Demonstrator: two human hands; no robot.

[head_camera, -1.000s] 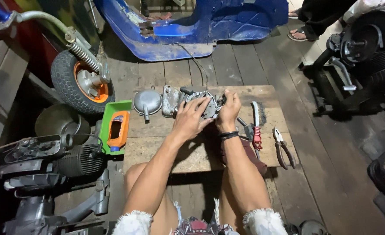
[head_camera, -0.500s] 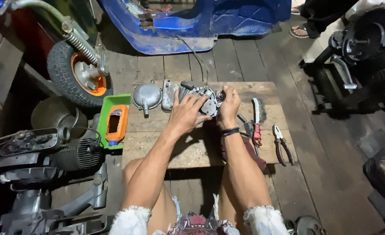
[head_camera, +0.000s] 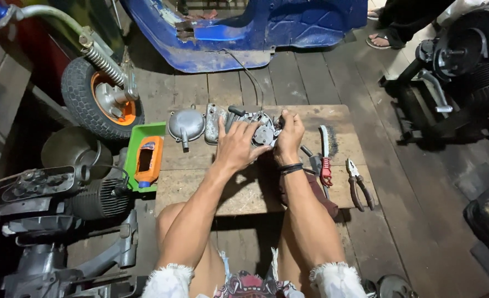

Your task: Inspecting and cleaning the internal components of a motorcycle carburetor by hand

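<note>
A grey metal carburettor (head_camera: 258,128) is gripped at the far-middle of the wooden board (head_camera: 244,190). It is clasped from the left by the left hand (head_camera: 234,148), fingers curled over it, and pinched at its right end by the right hand (head_camera: 288,137). It is judged heavy, stiff and oily; the solid body is best held. An orange container (head_camera: 148,160) lies in a green tray (head_camera: 134,142) left of the board; its label is unreadable.

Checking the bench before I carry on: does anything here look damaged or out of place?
Yes: the blue scooter body behind the wooden board has a cracked, jagged lower edge. A thin cable trails loose from it toward the metal part.
</note>
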